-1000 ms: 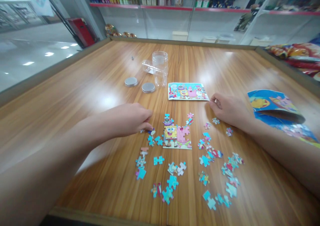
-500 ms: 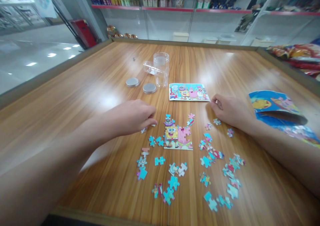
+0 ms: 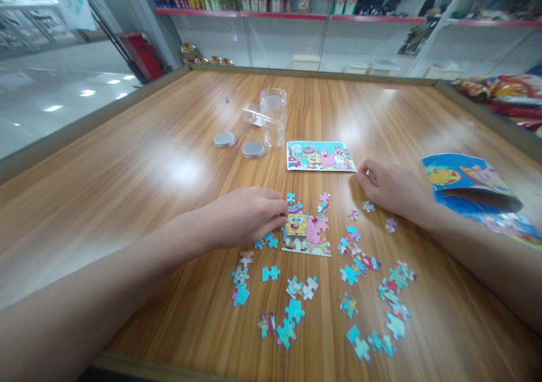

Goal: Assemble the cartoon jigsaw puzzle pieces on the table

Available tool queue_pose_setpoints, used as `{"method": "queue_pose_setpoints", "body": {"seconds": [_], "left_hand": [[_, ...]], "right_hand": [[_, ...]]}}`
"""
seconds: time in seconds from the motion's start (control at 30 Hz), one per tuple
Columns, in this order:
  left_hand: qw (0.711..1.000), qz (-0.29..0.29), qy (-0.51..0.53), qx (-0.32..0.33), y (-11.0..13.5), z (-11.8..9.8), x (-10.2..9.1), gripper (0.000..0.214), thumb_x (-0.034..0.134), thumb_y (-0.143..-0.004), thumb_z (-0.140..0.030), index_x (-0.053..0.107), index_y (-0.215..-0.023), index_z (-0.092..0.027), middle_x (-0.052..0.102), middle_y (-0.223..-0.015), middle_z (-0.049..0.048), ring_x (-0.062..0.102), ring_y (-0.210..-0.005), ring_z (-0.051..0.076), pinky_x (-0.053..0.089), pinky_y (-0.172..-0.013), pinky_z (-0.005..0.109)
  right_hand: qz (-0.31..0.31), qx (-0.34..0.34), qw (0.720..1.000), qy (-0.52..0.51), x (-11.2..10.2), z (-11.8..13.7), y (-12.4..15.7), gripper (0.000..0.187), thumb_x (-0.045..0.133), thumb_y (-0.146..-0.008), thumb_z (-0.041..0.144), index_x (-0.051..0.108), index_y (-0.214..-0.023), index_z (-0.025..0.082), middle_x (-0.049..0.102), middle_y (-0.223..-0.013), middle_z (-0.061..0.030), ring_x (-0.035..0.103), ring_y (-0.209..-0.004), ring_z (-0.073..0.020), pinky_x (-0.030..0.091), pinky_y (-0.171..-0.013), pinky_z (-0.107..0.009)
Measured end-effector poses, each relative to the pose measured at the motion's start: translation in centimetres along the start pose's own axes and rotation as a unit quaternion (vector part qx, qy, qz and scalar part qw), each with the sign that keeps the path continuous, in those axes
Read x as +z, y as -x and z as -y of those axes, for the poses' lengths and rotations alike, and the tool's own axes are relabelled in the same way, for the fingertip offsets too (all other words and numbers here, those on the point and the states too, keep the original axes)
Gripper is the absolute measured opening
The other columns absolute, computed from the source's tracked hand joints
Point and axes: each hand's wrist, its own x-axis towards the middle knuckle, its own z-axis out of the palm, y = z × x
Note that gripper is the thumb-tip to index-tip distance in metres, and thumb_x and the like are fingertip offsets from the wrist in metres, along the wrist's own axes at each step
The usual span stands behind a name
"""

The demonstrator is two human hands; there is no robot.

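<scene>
My left hand (image 3: 254,215) is closed in a pinch at the left edge of a partly joined jigsaw puzzle (image 3: 307,238), which shows a yellow square character and a pink one. A puzzle piece seems to be between its fingertips, mostly hidden. Loosely curled, my right hand (image 3: 389,184) rests on the table by the lower right corner of a picture card (image 3: 320,156), with nothing visible in it. Loose puzzle pieces (image 3: 295,311) lie in front of the joined part, and more pieces (image 3: 350,275) are spread to its right. Some pieces are partly covered by my left hand.
Behind the card stand a clear plastic jar (image 3: 274,119) and a smaller one lying down (image 3: 252,114). Two silver lids (image 3: 253,149) lie nearby. An opened blue package (image 3: 470,179) is beyond my right hand. Snack bags (image 3: 503,94) sit past the table's right edge.
My left hand has moved right, from beside the loose pieces to the joined puzzle's left edge. The joined part has slid slightly right. My right hand has stayed in place.
</scene>
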Motion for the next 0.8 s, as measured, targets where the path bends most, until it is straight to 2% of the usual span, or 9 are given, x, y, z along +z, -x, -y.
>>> {"method": "queue_pose_setpoints", "body": {"seconds": [0.13, 0.3, 0.43, 0.57, 0.8], "left_hand": [[0.996, -0.029, 0.037, -0.080, -0.3, -0.8, 1.0, 0.027, 0.062, -0.098, -0.036, 0.068, -0.081, -0.016, 0.065, -0.072, 0.0007, 0.058, -0.065, 0.014, 0.038, -0.059, 0.027], [0.991, -0.036, 0.051, -0.122, -0.7, -1.0, 2.0, 0.025, 0.062, -0.097, -0.034, 0.065, -0.079, -0.017, 0.064, -0.069, -0.0007, 0.055, -0.060, 0.013, 0.034, -0.056, 0.026], [0.995, -0.030, 0.028, -0.092, -0.5, -0.5, 1.4, 0.027, 0.060, -0.098, -0.030, 0.064, -0.076, -0.016, 0.064, -0.070, 0.0003, 0.056, -0.063, 0.014, 0.036, -0.060, 0.027], [0.999, -0.005, 0.036, -0.020, -0.1, -0.3, 0.6, 0.011, 0.064, -0.096, -0.020, 0.069, -0.087, -0.015, 0.068, -0.083, 0.0024, 0.062, -0.076, 0.015, 0.043, -0.069, 0.027], [0.999, 0.002, 0.034, -0.012, 0.3, -0.8, 0.6, 0.013, 0.063, -0.096, -0.020, 0.070, -0.086, -0.015, 0.067, -0.083, 0.0028, 0.062, -0.076, 0.015, 0.045, -0.068, 0.028]], "right_hand": [[0.001, 0.005, 1.000, 0.005, 0.0, 0.1, 0.0, 0.025, 0.047, -0.097, 0.040, 0.063, -0.094, 0.021, 0.071, -0.078, -0.0072, 0.064, -0.071, -0.0240, 0.031, -0.059, -0.030], [0.001, 0.004, 1.000, 0.007, -0.1, 0.1, 0.0, 0.024, 0.047, -0.097, 0.040, 0.063, -0.094, 0.021, 0.071, -0.078, -0.0069, 0.064, -0.071, -0.0241, 0.031, -0.060, -0.030], [-0.001, 0.000, 1.000, 0.006, -0.2, 0.1, 0.0, 0.023, 0.047, -0.097, 0.039, 0.062, -0.092, 0.021, 0.071, -0.077, -0.0072, 0.064, -0.072, -0.0241, 0.032, -0.061, -0.030], [-0.004, -0.002, 1.000, 0.007, -0.1, 0.2, 0.0, 0.023, 0.047, -0.097, 0.038, 0.061, -0.092, 0.021, 0.071, -0.078, -0.0075, 0.064, -0.072, -0.0242, 0.031, -0.060, -0.029], [0.002, 0.002, 1.000, 0.006, -0.2, 0.2, 0.0, 0.024, 0.046, -0.097, 0.038, 0.063, -0.094, 0.021, 0.071, -0.078, -0.0077, 0.063, -0.070, -0.0238, 0.030, -0.059, -0.030]]}}
